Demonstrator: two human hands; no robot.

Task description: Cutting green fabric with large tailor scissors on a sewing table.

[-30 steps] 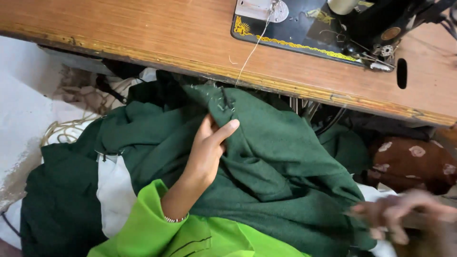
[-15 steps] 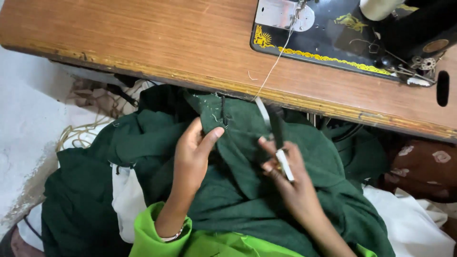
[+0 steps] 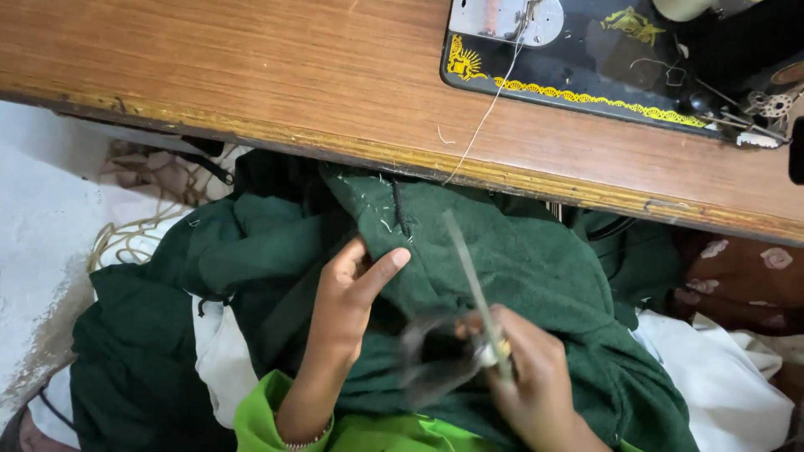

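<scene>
I see a wooden surface [image 3: 251, 75] carrying a black sewing machine [image 3: 636, 59]; below its front edge a dark green garment [image 3: 519, 251] lies bunched in the lap. My left hand [image 3: 352, 293] rests on the garment, fingers pressed together, thumb out. My right hand [image 3: 528, 377] grips blurred scissors [image 3: 469, 285] above the garment. White cloth [image 3: 720, 377] lies beside the garment.

Left hand [image 3: 352, 289] on green cloth [image 3: 519, 251], scissors [image 3: 469, 335] (blurred)
</scene>
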